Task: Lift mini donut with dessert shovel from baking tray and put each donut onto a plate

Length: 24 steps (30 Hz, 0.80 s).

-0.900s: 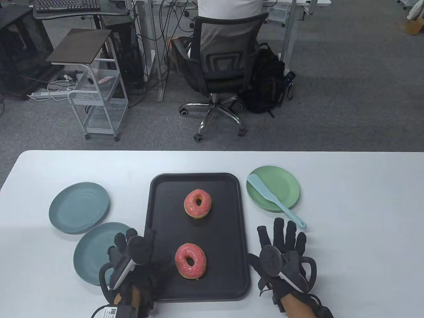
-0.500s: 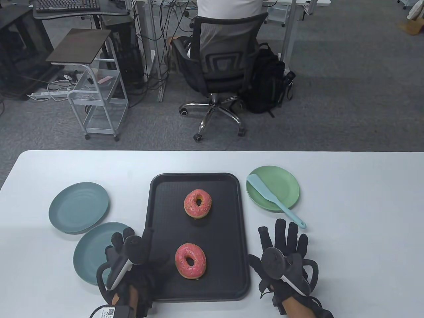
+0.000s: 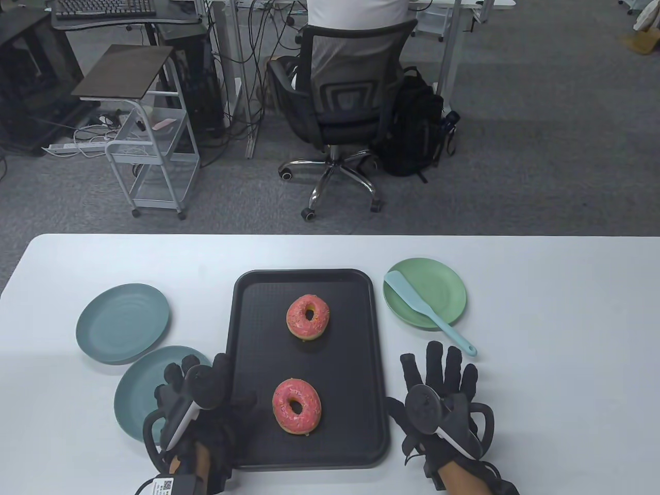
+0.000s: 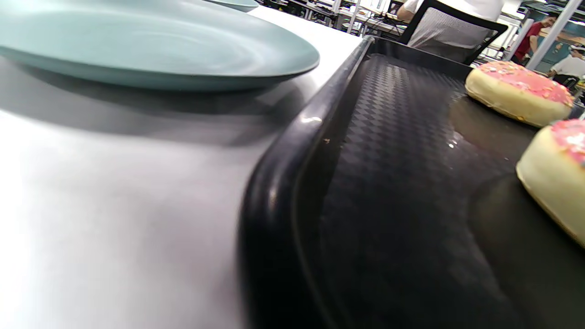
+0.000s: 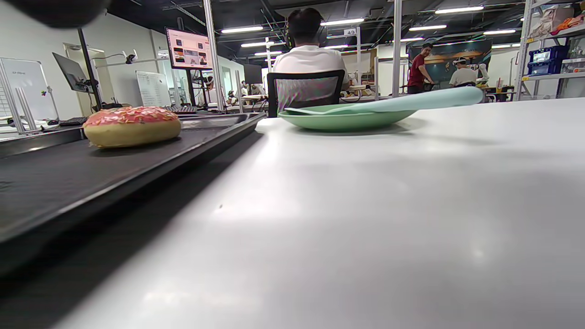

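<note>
Both hands are resting empty on the bench, right hand (image 3: 438,397) flat, left hand (image 3: 198,407) at the baking tray (image 3: 247,309); next, gripping the dessert shovel (image 3: 428,312).

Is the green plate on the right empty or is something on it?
Not empty: the dessert shovel lies across the green plate, its handle overhanging the rim.

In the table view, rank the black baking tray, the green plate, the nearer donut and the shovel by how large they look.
1. Black baking tray
2. Green plate
3. Dessert shovel: longer than the donut but slim, so its place against the donut is unsure
4. Nearer donut
</note>
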Each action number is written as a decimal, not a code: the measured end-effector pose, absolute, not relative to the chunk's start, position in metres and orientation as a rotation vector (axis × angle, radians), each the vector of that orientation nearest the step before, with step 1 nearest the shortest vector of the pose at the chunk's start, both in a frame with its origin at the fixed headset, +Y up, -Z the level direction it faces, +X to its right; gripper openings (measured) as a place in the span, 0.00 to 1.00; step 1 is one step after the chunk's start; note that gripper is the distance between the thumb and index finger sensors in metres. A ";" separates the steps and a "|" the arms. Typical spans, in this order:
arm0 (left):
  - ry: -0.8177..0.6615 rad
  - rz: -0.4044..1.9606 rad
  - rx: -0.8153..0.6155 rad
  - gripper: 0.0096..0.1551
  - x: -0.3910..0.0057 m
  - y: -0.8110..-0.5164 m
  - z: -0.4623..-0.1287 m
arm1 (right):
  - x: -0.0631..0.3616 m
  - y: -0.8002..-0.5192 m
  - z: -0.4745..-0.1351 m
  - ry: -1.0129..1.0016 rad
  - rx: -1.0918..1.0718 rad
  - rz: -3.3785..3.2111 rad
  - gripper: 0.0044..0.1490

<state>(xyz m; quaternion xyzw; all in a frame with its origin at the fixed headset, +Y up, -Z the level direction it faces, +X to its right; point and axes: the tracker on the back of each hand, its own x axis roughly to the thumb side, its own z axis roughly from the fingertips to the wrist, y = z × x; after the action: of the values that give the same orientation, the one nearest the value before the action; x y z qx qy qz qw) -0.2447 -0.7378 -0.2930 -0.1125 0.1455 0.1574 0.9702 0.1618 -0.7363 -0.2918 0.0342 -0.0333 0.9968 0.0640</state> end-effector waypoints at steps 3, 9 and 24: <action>0.364 0.376 -0.224 0.58 -0.264 -0.738 -0.291 | 0.162 -0.736 -0.292 -0.088 0.109 3.012 0.58; 0.555 0.478 -0.248 0.58 -0.307 -0.751 -0.287 | 0.163 -0.737 -0.291 -0.042 0.107 2.999 0.58; 0.980 0.484 -0.326 0.53 -0.363 -0.780 -0.271 | 0.171 -0.742 -0.293 0.051 0.091 2.935 0.57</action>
<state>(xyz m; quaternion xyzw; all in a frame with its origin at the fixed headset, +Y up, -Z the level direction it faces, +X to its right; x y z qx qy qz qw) -0.3631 -0.7797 -0.2712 -0.1542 0.4640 0.2293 0.8417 0.1708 -0.7416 -0.2934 0.0309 0.0173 0.9942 0.1020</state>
